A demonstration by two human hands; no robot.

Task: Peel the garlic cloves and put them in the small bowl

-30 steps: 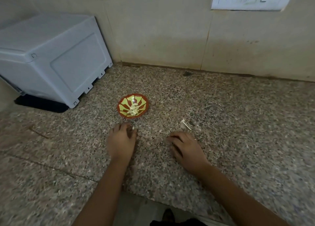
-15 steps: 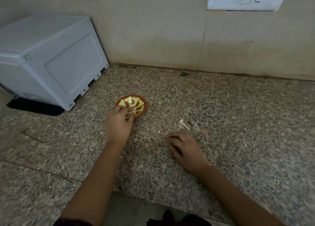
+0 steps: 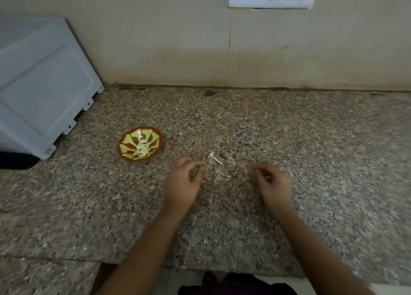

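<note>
- Status: the bowl (image 3: 121, 144) stands on the counter (image 3: 311, 139), just ahead and to the left of the left hand (image 3: 182, 182). Pale peeled cloves (image 3: 142, 150) lie heaped at its centre.
- Left hand: hovers low over the counter, apart from the bowl. The fingers are loosely curled and the thumb is near the forefinger. Bare granite shows through the gap, and nothing is seen held.
- Right hand (image 3: 273, 183): fingers curled in toward the thumb. Whether a small piece is pinched there cannot be told.
- Between the hands: a thin strip of skin (image 3: 215, 158) and smaller flakes lie on the counter. No unpeeled clove is visible.
- Judged step: locate any remaining clove, or confirm that only waste is left.
- Procedure: check the right-hand fingertips first. If a clove is present, hold it with one hand, strip the skin from the root end with the other, then carry it over the bowl rim and release it low.
- Caution: the pale flakes resemble garlic against the speckled granite, so sort by touch. Keep skin out of the bowl.
</note>
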